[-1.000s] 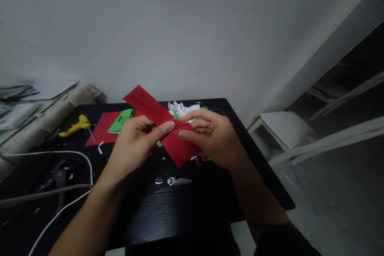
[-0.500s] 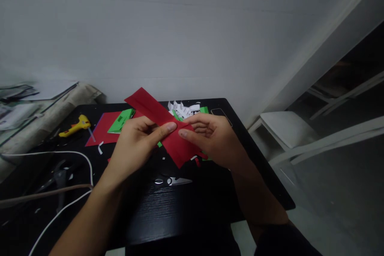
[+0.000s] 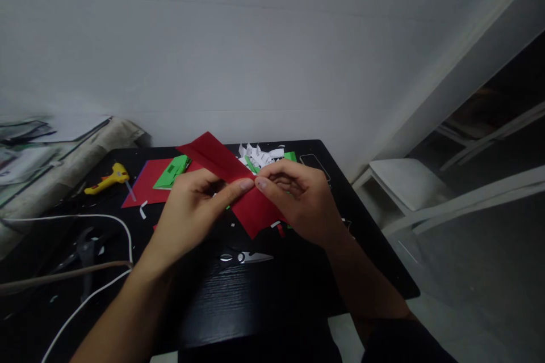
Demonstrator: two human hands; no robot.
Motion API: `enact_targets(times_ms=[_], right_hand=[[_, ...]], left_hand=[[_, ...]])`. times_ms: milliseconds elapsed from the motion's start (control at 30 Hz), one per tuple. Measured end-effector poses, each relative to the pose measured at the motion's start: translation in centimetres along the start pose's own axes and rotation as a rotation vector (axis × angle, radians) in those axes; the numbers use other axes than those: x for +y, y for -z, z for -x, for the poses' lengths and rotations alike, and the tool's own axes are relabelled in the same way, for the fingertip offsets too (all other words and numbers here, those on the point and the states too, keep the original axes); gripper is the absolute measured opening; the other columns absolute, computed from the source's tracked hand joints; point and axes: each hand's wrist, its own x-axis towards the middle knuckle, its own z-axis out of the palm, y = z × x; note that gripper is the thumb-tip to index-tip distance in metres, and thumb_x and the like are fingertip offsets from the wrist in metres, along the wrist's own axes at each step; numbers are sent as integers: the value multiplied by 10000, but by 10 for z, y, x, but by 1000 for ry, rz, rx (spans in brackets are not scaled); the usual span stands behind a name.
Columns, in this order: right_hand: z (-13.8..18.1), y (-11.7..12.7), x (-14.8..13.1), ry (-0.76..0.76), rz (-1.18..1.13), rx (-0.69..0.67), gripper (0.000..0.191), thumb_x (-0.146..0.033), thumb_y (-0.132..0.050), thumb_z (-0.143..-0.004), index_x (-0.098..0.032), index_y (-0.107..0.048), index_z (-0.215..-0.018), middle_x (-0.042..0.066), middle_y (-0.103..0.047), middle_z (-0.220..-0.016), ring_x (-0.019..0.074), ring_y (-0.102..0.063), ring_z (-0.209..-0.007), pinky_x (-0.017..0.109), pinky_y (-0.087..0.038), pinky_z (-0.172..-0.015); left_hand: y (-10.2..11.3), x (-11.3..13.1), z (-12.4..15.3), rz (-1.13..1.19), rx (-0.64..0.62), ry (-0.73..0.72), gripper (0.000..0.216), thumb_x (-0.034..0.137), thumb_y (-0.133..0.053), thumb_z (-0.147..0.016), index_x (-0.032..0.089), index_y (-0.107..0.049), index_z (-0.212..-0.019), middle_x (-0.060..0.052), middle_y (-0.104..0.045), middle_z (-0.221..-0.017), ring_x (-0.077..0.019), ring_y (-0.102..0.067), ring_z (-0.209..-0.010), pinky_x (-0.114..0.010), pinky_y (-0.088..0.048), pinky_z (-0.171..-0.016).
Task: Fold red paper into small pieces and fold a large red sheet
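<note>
A strip of red paper [image 3: 215, 157] is held up slantwise over the table, pinched near its middle by both hands. My left hand [image 3: 193, 204] grips it from the left, thumb on top and fingers behind. From the right, my right hand [image 3: 300, 195] pinches the same spot, its thumb tip close against the left thumb. The paper bends where the thumbs press. Below the strip, a pair of scissors [image 3: 251, 257] lies on the black table [image 3: 255, 306]. Fingers behind the paper are partly hidden.
A yellow glue gun [image 3: 108, 178] lies at the left, beside a red sheet [image 3: 147, 184] bearing a folded green paper piece [image 3: 172, 172]. White paper cuttings [image 3: 259, 154] are heaped behind the hands. A white cable [image 3: 125, 232] loops at the left; a white stool [image 3: 402, 181] stands right.
The right thumb has moved up and left to meet the left thumb. The red strip now bends more at the pinched spot, and its upper end has dipped slightly.
</note>
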Motion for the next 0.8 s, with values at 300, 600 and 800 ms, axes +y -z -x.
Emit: enact_targets(times_ms=[300,600,800], right_hand=[[-4,0,5,38,-17,8,65,-210,-687,-878,-230,-704,-819,-15,-711,-823,135,-687,-784,273,-575,-750],[-5,-1,7,-15,-24,66,63,-254,-697,-860,-219,-695,-808,-2,-716,-813,150,-692,-775,288,-582,-738],[-6,0,8,-72,-54,98,89,-306,-712,-856,-217,-700,-850,10,-734,-825,158,-707,-781,303,-599,-747]], left_hand=[[-1,-1,0,-5,-43,-45,155,374,-764,-851,222,-794,-840,-11,-747,-733,-142,-627,-623,-244,-474,-540],[-4,2,-1,48,-36,17,248,393,-758,-847,185,-715,-718,7,-646,-629,-113,-541,-553,-225,-387,-494],[-3,0,-2,145,-66,70,279,406,-716,-878,178,-658,-728,3,-602,-649,-110,-503,-562,-221,-372,-502]])
